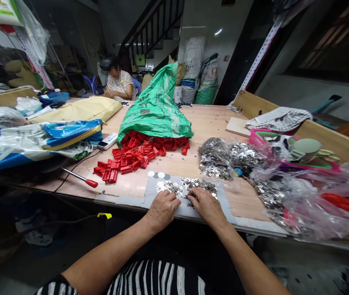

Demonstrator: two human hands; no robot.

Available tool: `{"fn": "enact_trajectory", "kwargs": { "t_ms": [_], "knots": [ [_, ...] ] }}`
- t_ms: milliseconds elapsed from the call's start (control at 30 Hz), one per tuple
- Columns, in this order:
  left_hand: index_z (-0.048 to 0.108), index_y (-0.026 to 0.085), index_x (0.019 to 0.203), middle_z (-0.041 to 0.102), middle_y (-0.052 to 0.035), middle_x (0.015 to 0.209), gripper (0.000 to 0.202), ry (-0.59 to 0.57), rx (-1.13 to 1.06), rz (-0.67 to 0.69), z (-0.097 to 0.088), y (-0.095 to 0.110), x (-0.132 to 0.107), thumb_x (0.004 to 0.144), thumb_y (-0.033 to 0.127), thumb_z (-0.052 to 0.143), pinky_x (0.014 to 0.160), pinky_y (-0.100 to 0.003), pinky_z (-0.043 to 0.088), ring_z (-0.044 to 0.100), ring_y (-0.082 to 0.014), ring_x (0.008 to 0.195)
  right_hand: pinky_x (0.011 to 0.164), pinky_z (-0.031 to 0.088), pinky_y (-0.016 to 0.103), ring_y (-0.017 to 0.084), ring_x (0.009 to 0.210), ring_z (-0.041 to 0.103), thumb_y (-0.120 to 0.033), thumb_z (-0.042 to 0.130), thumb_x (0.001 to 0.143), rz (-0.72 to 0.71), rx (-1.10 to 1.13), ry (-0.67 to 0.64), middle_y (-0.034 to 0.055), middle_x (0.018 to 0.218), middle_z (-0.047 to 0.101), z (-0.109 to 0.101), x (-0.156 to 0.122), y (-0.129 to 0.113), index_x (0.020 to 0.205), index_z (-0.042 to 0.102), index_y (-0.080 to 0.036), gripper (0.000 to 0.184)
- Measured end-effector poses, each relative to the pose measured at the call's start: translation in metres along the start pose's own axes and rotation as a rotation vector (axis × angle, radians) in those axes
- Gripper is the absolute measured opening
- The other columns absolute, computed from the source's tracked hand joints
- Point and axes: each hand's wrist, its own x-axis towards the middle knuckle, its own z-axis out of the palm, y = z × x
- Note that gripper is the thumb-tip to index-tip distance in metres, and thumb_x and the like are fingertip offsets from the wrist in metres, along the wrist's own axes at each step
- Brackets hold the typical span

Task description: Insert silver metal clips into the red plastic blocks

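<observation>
My left hand (163, 208) is at the table's front edge, its fingers curled together beside a pile of small bright metal pieces (169, 187). Whatever its fingertips hold is too small to make out. To its right, my right hand (205, 206) has thumb and forefinger pinched together, just below a second, darker pile of small metal pieces (203, 185). What sits in that pinch is also too small to make out. Both piles lie on a grey sheet (223, 200). Pale round discs (160, 175) lie along the sheet's far left edge.
Red plastic parts (131, 157) spill from a green woven sack (157, 106) beyond the sheet. Clear bags of metal pieces (215, 157) and a pink basket (255, 137) stand right. A red-handled tool (91, 183) lies left. Another person (120, 84) sits across the table.
</observation>
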Motion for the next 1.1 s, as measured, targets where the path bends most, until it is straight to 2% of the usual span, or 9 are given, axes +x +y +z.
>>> {"fn": "enact_trajectory", "kwargs": {
  "t_ms": [133,267,433,567,800,900,1100],
  "knots": [
    [0.061,0.019,0.102,0.061,-0.0045,0.092,0.024,0.069,-0.099,-0.109,-0.002,-0.004,0.007,0.086,0.008,0.047,0.082,-0.033,0.044,0.05,-0.02,0.088,0.072,0.043,0.026,0.017,0.084,0.061,-0.022,0.048,0.088,0.003,0.036,0.021,0.0025,0.091,0.064,-0.001,0.002,0.001,0.086,0.061,-0.022,0.013],
    [0.061,0.018,0.105,0.062,-0.0062,0.095,0.025,0.069,-0.106,-0.183,-0.001,-0.007,0.018,0.085,0.009,0.049,0.085,-0.035,0.043,0.052,-0.0209,0.091,0.071,0.043,0.026,0.017,0.088,0.062,-0.02,0.05,0.087,0.014,-0.011,0.013,0.0028,0.096,0.065,-0.001,0.001,0.001,0.094,0.062,-0.023,0.014],
    [0.063,0.019,0.097,0.06,-0.0068,0.09,0.022,-0.034,-0.033,-0.158,0.001,-0.004,0.024,0.086,0.009,0.047,0.08,-0.035,0.043,0.05,-0.0224,0.089,0.071,0.044,0.027,0.018,0.089,0.063,-0.021,0.051,0.087,0.033,-0.06,-0.008,0.0023,0.099,0.067,0.003,-0.002,0.002,0.099,0.061,-0.024,0.016],
    [0.063,0.019,0.09,0.058,-0.0073,0.088,0.018,-0.041,-0.027,-0.143,0.001,0.001,0.024,0.087,0.012,0.047,0.078,-0.035,0.042,0.048,-0.0228,0.089,0.072,0.044,0.027,0.019,0.093,0.063,-0.022,0.053,0.086,0.047,-0.067,0.026,0.0039,0.105,0.067,0.006,-0.001,0.002,0.105,0.059,-0.024,0.02],
    [0.066,0.019,0.085,0.056,-0.0069,0.086,0.017,-0.021,-0.113,-0.144,-0.002,0.001,0.016,0.089,0.018,0.049,0.082,-0.036,0.041,0.047,-0.0218,0.089,0.066,0.041,0.026,0.016,0.081,0.062,-0.022,0.05,0.087,0.029,-0.059,-0.006,0.0012,0.089,0.066,0.0,0.0,0.001,0.086,0.06,-0.023,0.01],
    [0.066,0.019,0.088,0.057,-0.0063,0.087,0.016,-0.004,-0.126,-0.146,-0.003,0.0,0.015,0.089,0.018,0.049,0.083,-0.036,0.041,0.047,-0.0218,0.089,0.066,0.04,0.025,0.016,0.081,0.062,-0.021,0.05,0.087,0.039,-0.034,-0.015,0.0006,0.089,0.066,-0.001,-0.001,0.003,0.086,0.06,-0.023,0.009],
    [0.064,0.019,0.101,0.059,-0.0079,0.091,0.021,-0.028,-0.087,-0.178,-0.002,0.0,0.031,0.087,0.015,0.05,0.084,-0.037,0.042,0.05,-0.0229,0.091,0.07,0.042,0.027,0.019,0.092,0.063,-0.021,0.053,0.086,0.084,-0.04,-0.02,0.003,0.103,0.067,-0.001,-0.001,0.002,0.102,0.06,-0.024,0.018]
  ]
}}
